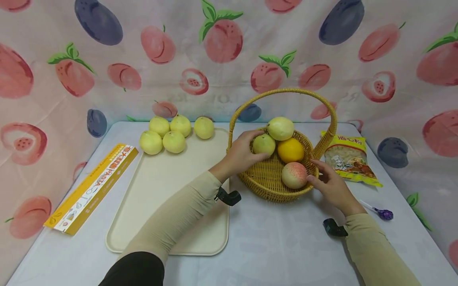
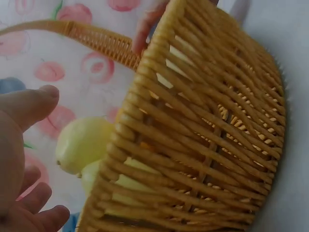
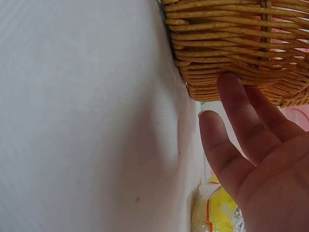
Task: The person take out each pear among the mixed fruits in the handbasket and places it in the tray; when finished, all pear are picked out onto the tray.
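Wicker basket (image 1: 272,182) with one arched handle sits on the pale surface (image 1: 279,246) in the head view, right of a cream tray (image 1: 161,214). It holds four fruits: a greenish pear (image 1: 264,143), a larger yellow pear (image 1: 280,128), one orange (image 1: 290,150) and one peach (image 1: 294,175). The left hand (image 1: 240,155) reaches over the basket's near-left rim and curls its fingers around the greenish pear. The right hand (image 1: 330,182) lies at the basket's right side with straight, relaxed fingers against the rim beside the peach, holding nothing. Five more yellow pears (image 1: 173,135) are clustered at the far end of the tray. One long yellow pasta box (image 1: 94,186) lies left of the tray, one yellow snack bag (image 1: 350,159) lies right of the basket, and one purple lollipop (image 1: 385,214) lies near the right forearm.

From the left wrist, the basket's woven wall (image 2: 203,145) fills the picture, its handle (image 2: 96,41) running off to the upper left. Two pale pears (image 2: 82,142) show past the rim, and the left hand's thumb and fingertips (image 2: 29,106) are at the left edge.

From the right wrist, the right hand (image 3: 260,154) is spread flat, one fingertip touching the basket's lower weave (image 3: 231,58). The surface (image 3: 87,121) fills the left, and a corner of the snack bag (image 3: 217,212) shows below.
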The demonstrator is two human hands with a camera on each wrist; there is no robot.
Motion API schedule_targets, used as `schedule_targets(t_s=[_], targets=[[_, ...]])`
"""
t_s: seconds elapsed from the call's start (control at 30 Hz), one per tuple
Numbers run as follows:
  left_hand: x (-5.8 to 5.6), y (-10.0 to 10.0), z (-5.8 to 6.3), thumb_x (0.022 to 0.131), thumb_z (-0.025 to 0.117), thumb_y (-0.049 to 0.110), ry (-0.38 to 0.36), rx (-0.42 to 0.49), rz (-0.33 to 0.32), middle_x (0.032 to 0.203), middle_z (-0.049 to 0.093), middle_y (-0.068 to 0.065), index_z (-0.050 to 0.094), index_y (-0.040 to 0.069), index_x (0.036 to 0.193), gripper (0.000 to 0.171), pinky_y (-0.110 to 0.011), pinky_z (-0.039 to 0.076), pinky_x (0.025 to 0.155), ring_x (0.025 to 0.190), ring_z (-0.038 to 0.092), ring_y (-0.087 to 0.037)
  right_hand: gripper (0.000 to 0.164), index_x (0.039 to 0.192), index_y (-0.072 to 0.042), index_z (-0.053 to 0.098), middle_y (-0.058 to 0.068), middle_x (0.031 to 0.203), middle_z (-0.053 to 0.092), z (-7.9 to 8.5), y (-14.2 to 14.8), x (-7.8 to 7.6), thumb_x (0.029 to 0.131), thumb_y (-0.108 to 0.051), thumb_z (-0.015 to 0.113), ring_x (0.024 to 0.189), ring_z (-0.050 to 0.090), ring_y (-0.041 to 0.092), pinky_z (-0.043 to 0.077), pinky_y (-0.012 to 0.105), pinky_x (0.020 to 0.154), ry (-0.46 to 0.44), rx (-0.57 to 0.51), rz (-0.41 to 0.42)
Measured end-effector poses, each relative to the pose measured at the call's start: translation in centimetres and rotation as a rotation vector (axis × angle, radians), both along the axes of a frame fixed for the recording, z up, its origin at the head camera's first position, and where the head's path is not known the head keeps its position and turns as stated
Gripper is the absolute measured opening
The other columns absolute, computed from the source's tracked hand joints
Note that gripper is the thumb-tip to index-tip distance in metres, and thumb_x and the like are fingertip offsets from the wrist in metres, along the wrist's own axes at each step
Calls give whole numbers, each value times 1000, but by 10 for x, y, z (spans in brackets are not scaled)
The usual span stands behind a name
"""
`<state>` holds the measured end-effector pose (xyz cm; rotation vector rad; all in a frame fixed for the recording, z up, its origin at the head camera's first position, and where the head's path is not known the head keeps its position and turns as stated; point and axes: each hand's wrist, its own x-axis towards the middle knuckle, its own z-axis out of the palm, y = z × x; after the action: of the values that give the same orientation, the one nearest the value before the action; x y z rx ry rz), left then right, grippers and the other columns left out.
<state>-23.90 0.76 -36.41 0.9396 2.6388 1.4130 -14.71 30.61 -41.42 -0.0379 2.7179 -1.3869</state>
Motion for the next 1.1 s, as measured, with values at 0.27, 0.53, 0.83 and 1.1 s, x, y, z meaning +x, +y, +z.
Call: schedule_targets(t_s=[0.27, 0.53, 0.83, 1.1], targets=[[-13, 13, -7, 91, 76, 29, -90, 3, 45, 150, 42, -9, 46, 9, 148, 67, -34, 40, 106, 136, 41, -21, 74, 158, -8, 26, 27, 157, 27, 1, -1, 0, 101, -42, 59, 128, 40, 49, 39, 65, 100, 5, 5, 1], [-25, 20, -11, 91, 76, 29, -143, -22, 48, 151, 42, -8, 44, 10, 150, 70, -35, 37, 110, 139, 37, -21, 74, 159, -8, 25, 27, 158, 24, 0, 1, -1, 102, -40, 59, 134, 34, 52, 34, 68, 104, 5, -7, 2], [-32, 20, -19, 91, 76, 33, -270, -13, 66, 154, 41, -2, 39, 17, 154, 74, -36, 41, 106, 136, 43, -19, 74, 158, -8, 26, 28, 157, 25, -1, 0, 0, 101, -41, 59, 135, 32, 53, 33, 68, 104, 8, -8, -2], [-32, 22, -20, 91, 76, 30, -277, -20, 74, 152, 44, -4, 42, 13, 151, 71, -34, 43, 103, 132, 47, -19, 75, 159, -8, 24, 27, 158, 24, 0, 0, -1, 101, -40, 59, 135, 33, 52, 33, 68, 104, -7, -7, -6]])
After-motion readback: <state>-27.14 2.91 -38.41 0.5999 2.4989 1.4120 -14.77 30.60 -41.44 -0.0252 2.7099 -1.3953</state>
